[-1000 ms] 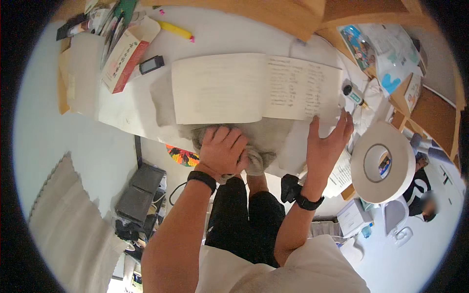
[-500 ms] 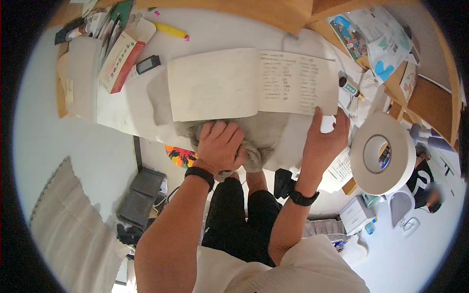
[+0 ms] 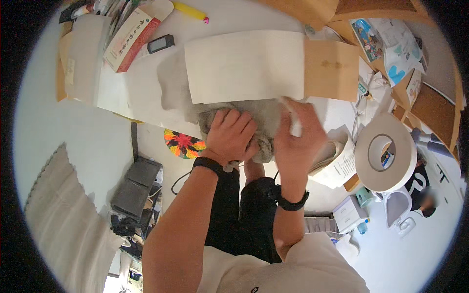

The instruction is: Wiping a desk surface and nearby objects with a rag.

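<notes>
My left hand (image 3: 230, 136) is closed around a bunched grey-green cloth (image 3: 264, 149) at the table's near edge. An open notebook (image 3: 244, 68) lies just beyond the cloth. Its blank pale page reaches across the middle, and a plain brown cover (image 3: 331, 71) shows on the right. My right hand (image 3: 300, 139) is by the notebook's lower edge, above the cloth. Its fingers are a little blurred but look apart, with a gap between thumb and forefinger. Whether a fingertip touches the page I cannot tell.
Left on the table are a red and white box (image 3: 134, 39), a small dark device (image 3: 161, 44) and a yellow marker (image 3: 189, 10). A large tape roll (image 3: 364, 151) stands right, near folded printed paper (image 3: 342, 163). Further right sits another person (image 3: 421, 193).
The written right-hand page no longer shows; a blank page and the brown cover are seen instead. My right hand has moved left from the notebook's right corner. My left hand still grips the cloth.
</notes>
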`<act>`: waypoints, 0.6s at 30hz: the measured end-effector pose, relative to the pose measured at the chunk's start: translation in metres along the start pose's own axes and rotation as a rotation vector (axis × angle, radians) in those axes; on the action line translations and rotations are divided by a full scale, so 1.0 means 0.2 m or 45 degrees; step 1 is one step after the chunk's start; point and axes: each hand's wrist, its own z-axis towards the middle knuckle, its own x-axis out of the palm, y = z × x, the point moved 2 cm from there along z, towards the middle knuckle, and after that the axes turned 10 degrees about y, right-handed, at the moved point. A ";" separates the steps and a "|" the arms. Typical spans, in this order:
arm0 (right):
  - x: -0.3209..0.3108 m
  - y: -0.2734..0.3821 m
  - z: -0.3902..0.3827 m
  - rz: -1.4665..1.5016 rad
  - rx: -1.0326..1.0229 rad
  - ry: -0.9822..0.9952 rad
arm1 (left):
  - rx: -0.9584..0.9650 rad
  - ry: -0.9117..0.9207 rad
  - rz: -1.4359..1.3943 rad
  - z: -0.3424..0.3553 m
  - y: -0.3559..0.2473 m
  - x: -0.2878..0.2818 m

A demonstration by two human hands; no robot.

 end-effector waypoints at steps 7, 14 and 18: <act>0.13 0.19 -0.01 0.205 -0.100 0.198 | -0.023 0.004 0.016 -0.02 0.01 0.01; 0.10 0.30 0.11 0.040 -0.040 0.322 | -0.084 -0.033 -0.234 -0.03 0.03 0.06; 0.07 0.29 0.11 0.079 0.324 0.309 | -0.095 0.028 -0.300 0.00 0.02 0.00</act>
